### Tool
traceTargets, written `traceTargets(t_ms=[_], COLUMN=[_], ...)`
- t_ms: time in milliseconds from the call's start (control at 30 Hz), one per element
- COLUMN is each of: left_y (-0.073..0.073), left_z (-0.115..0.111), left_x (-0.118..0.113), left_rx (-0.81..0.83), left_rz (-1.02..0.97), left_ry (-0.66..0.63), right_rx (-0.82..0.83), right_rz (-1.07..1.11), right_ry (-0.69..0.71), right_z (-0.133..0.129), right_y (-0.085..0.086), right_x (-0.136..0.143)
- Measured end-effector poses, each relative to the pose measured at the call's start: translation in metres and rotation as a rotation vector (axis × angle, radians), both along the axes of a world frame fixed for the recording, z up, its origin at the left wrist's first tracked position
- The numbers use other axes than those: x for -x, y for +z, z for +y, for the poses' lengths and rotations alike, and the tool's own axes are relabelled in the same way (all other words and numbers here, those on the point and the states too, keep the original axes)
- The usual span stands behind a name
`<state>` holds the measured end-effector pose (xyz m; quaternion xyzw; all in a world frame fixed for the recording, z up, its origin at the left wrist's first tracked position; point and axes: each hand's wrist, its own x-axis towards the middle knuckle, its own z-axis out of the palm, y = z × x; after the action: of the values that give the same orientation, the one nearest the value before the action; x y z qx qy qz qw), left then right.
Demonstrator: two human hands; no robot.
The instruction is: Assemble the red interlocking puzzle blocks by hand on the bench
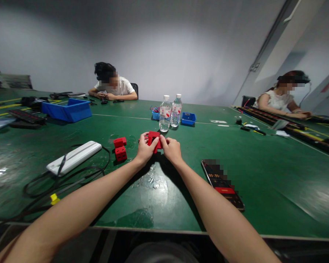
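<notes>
My left hand [146, 150] and my right hand [172, 149] meet over the middle of the green table. Between them they hold a red block-like piece [154, 136] with a recess in its face. The left fingers wrap round its left side, thumb at the front; the right thumb and fingers pinch its right edge. Part of the piece is hidden by the fingers, and I cannot tell whether it is one part or several joined. To the left of my hands lie more red blocks, a holed cube [121, 154] and a smaller notched block [120, 142] touching it from behind.
Two water bottles [165, 118] stand just beyond my hands, near small blue bins [188, 119]. A white power strip [75, 157] with black cables lies left, a phone [222, 184] right. A large blue bin [68, 110] sits far left. Two people work across the table.
</notes>
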<state>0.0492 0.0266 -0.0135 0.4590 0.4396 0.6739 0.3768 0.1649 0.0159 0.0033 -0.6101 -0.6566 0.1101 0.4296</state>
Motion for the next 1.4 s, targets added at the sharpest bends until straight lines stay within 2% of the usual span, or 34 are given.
traceTargets(t_ms=[200,400,500,567,733,800,1000,1167,1267,1400], left_y=[0.003,0.008,0.013,0.016,0.015,0.013,0.016,0.019,0.016,0.014], left_z=[0.005,0.011,0.009,0.006,0.004,0.005,0.002,-0.001,-0.001,0.0], left_x=[0.002,0.007,0.008,0.007,0.008,0.009,0.007,0.007,0.01,0.012], left_rx=[0.168,0.361,0.406,0.404,0.4,0.395,0.344,0.273,0.201,0.164], left_rz=[-0.257,-0.491,-0.538,-0.557,-0.596,-0.591,-0.559,-0.491,-0.387,-0.251], left_ry=[0.018,0.009,0.025,-0.019,-0.15,-0.191,-0.422,-0.529,-0.577,-0.609], right_rx=[-0.002,-0.222,-0.288,-0.299,-0.122,-0.087,0.1,0.297,0.35,0.304], right_rz=[0.005,0.087,0.148,0.159,0.081,0.135,0.459,0.816,0.991,1.131], right_ry=[0.069,0.155,0.155,0.172,0.427,0.441,0.365,0.58,0.587,0.599], right_z=[-0.001,-0.005,-0.005,-0.005,-0.003,-0.001,0.002,-0.007,-0.009,-0.006], right_y=[-0.006,-0.004,-0.003,-0.004,-0.007,-0.008,-0.009,0.001,0.006,0.007], right_x=[0.003,0.009,0.01,0.011,0.012,0.012,0.018,0.026,0.024,0.019])
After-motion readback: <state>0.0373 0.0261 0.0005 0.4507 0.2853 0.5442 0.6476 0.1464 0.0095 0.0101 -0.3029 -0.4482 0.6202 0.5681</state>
